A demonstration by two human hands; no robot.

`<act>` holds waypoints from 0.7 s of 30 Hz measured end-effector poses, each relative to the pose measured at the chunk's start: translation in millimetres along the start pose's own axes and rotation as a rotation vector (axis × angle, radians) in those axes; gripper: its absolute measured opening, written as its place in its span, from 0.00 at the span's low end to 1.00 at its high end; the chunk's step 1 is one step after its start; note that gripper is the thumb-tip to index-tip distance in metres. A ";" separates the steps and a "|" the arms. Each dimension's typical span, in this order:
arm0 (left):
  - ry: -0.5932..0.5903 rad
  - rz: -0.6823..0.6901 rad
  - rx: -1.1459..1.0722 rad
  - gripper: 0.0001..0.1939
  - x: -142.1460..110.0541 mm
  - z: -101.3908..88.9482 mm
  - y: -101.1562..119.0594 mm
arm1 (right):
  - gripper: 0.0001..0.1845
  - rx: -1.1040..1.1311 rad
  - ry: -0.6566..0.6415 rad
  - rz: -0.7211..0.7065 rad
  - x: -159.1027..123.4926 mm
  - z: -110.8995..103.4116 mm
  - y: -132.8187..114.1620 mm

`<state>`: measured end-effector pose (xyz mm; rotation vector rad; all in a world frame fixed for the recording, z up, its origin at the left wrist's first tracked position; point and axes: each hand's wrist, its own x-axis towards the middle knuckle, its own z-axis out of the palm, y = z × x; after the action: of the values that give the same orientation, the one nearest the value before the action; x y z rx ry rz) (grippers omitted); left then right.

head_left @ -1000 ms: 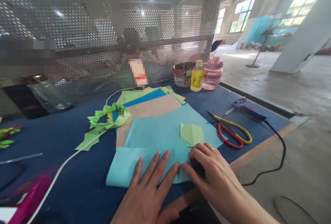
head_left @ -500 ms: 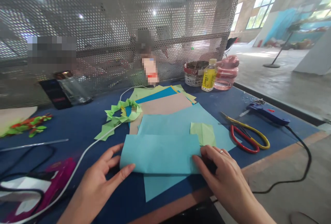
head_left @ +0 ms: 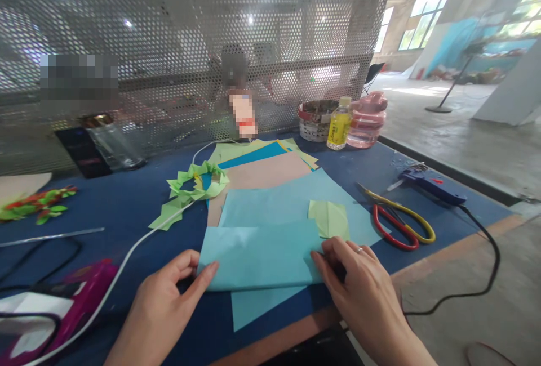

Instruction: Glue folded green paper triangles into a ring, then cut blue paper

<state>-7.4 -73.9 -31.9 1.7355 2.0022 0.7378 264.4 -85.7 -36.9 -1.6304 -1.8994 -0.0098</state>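
A folded sheet of light blue paper point(head_left: 262, 256) lies before me, its fold toward the table's near edge. My left hand point(head_left: 177, 284) pinches its left end, thumb on top and fingers behind. At the right end my right hand point(head_left: 355, 276), wearing a ring, grips the paper between thumb and fingers. Underneath is another light blue sheet point(head_left: 279, 200), and one blue corner sticks out below the fold. A small creased green paper square point(head_left: 332, 219) rests just beyond my right fingers.
Scissors point(head_left: 397, 217) and a blue hot glue gun point(head_left: 433, 186) lie to the right. A zigzag green paper ring point(head_left: 215, 186) and white cable point(head_left: 139, 242) are left. Behind stand a basket point(head_left: 315, 129), a yellow-labelled bottle point(head_left: 338, 126) and a pink jug point(head_left: 366, 124).
My left hand went from lying flat on the paper to gripping its left end. The folded sheet was lifted slightly and turned, and a blue corner came into view below it.
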 end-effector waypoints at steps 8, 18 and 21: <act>-0.001 0.075 0.277 0.17 2.0 1.0 -6.1 | 0.14 -0.133 0.068 -0.047 1.2 4.8 -3.7; 0.248 0.275 0.470 0.19 4.5 9.2 -15.8 | 0.13 -0.172 0.082 -0.050 -1.0 6.5 -5.1; 0.378 0.538 0.488 0.24 -2.4 13.9 -2.6 | 0.12 -0.172 0.067 -0.046 -0.4 7.2 -5.0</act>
<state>-0.7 -74.6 -44.6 2.6569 2.0878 0.8360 256.8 -84.4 -41.0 -1.6754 -1.9295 -0.2503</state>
